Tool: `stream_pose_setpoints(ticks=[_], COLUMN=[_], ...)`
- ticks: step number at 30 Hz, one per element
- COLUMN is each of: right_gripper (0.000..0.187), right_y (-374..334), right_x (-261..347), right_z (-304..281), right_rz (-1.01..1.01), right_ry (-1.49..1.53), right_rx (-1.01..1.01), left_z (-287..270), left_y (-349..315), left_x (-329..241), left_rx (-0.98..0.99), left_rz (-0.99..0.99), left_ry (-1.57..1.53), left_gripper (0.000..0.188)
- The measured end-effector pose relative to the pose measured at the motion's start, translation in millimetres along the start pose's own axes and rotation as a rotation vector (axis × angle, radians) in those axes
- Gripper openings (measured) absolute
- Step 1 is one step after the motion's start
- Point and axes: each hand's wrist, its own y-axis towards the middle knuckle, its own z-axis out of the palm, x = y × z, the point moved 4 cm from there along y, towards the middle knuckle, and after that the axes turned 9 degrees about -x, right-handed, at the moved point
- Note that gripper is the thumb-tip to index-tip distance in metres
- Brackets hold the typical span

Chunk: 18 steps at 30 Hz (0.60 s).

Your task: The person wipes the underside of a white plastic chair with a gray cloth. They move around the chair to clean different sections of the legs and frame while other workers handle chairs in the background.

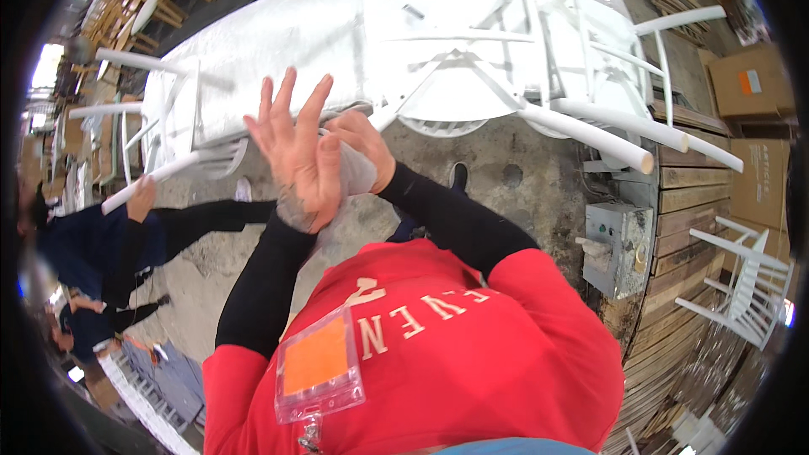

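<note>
My left hand (295, 147) is raised in front of my chest, its fingers stretched out and spread, with a mark on the wrist. Right beside it, my right hand (366, 141) is closed around a limp, light grey cloth-like piece (357, 170), possibly a glove; part of it is hidden behind my left hand. Just beyond both hands stands a long table (295, 25) with a shiny, wrapped-looking top. On it a white chair (455, 76) rests upside down, its legs pointing up and toward me.
Another upturned white chair (590, 59) lies at the table's right. On the left a person (93, 244) in dark clothes grips a leg of a further white chair (181, 160). A grey metal box (619, 248) stands by wooden slats (674, 270); cardboard boxes (754, 80) are far right.
</note>
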Motion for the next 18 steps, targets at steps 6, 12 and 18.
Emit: stream_pose_setpoints(ticks=[6, 12, 18], right_gripper=[0.062, 0.039, 0.04], right_y=[-96, -145, -61], right_x=[-99, -8, 69], right_z=[-102, -238, -348], right_rz=[0.709, 0.809, 0.325], right_ry=[-0.369, -0.519, -0.872], right_rx=[0.084, -0.942, -0.86], left_z=[8, 2, 10], left_y=[2, -3, 6], left_x=[-2, -5, -21], left_rx=[0.123, 0.183, 0.418], left_rz=[0.012, 0.0, 0.094], left_ry=[-0.001, 0.057, 0.124], left_gripper=[0.035, 0.027, 0.031])
